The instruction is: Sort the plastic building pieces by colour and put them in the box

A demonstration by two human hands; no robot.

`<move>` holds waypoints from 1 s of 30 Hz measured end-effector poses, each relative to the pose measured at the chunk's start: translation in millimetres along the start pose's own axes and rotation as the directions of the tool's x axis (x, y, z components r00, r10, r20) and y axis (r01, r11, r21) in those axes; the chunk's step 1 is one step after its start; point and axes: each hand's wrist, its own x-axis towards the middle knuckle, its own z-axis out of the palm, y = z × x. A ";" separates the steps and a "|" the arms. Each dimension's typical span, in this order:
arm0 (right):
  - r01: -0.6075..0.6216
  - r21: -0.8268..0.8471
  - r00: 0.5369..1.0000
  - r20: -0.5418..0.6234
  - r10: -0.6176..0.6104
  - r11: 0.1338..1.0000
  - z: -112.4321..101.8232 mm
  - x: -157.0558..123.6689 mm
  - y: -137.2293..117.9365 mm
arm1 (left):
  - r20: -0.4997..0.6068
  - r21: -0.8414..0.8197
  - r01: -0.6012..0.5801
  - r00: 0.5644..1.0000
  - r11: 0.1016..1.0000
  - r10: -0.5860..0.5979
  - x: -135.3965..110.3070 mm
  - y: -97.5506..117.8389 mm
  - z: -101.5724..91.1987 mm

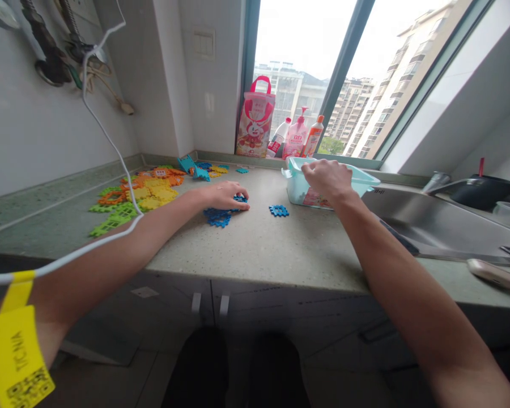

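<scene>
A cluster of blue plastic building tiles (218, 216) on the worktop (255, 243) is pressed under the curled fingers of the left hand (225, 195), while the right hand (328, 177) (grip hidden) is held over a pale tub (365, 180); the tiles are judged light, stiff, best pinched by their edges.

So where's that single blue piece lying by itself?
In the head view, the lone blue piece lies on the counter near the middle, between the blue pile under the left hand and the pale green tub.
</scene>
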 end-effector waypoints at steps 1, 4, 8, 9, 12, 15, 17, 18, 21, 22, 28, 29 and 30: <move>-0.030 -0.025 0.998 0.055 0.031 0.999 1.2 -0.1 0.1 | -0.002 0.001 -0.003 1.000 1.000 0.003 0.2 -0.2 0.1; 0.001 -0.044 0.999 0.047 0.001 0.999 -0.3 -1.6 -2.8 | -0.003 0.001 -0.008 1.000 1.000 0.008 0.5 -0.6 -0.2; 0.346 0.069 0.931 -0.144 -0.334 0.936 -5.9 -5.7 -13.9 | 0.006 0.002 0.008 1.000 1.000 -0.008 0.5 0.4 0.1; 0.448 0.118 0.889 -0.167 -0.427 0.886 -5.9 -7.8 -18.1 | 0.002 -0.008 0.012 1.000 1.000 -0.012 0.4 1.4 0.6; 0.635 0.301 0.767 -0.131 -0.628 0.712 0.7 -18.8 -34.1 | -0.021 -0.081 -0.007 1.000 0.997 0.005 -0.3 6.8 2.4; 0.657 0.454 0.679 -0.010 -0.734 0.601 15.7 -35.5 -51.8 | -0.031 -0.102 -0.061 0.998 0.993 0.058 -2.0 12.3 -0.2; 0.628 0.532 0.629 0.083 -0.773 0.568 26.4 -46.2 -61.8 | -0.029 -0.057 -0.065 0.998 0.996 0.064 -3.8 13.4 -6.5; 0.610 0.561 0.604 0.129 -0.787 0.560 31.0 -50.3 -65.7 | -0.026 -0.029 -0.047 0.999 0.998 0.046 -4.8 13.1 -10.8; 0.585 0.600 0.541 0.214 -0.813 0.547 39.7 -55.6 -71.8 | 0.004 0.052 0.086 0.996 0.995 -0.086 -8.9 10.1 -26.3; 0.585 0.597 0.531 0.230 -0.816 0.549 40.9 -55.2 -72.0 | 0.027 0.079 0.145 0.989 0.986 -0.147 -10.6 9.1 -31.4; 0.557 0.537 0.588 0.284 -0.757 0.634 41.6 -47.7 -63.8 | 0.341 0.105 0.464 0.814 0.879 -0.470 -24.3 12.0 -50.0; 0.558 0.530 0.596 0.279 -0.753 0.638 41.7 -47.5 -62.8 | 0.393 0.081 0.495 0.781 0.865 -0.484 -25.9 14.3 -50.1; 0.559 0.524 0.602 0.278 -0.749 0.643 41.9 -47.6 -62.1 | 0.434 0.054 0.514 0.760 0.856 -0.484 -26.9 16.8 -49.3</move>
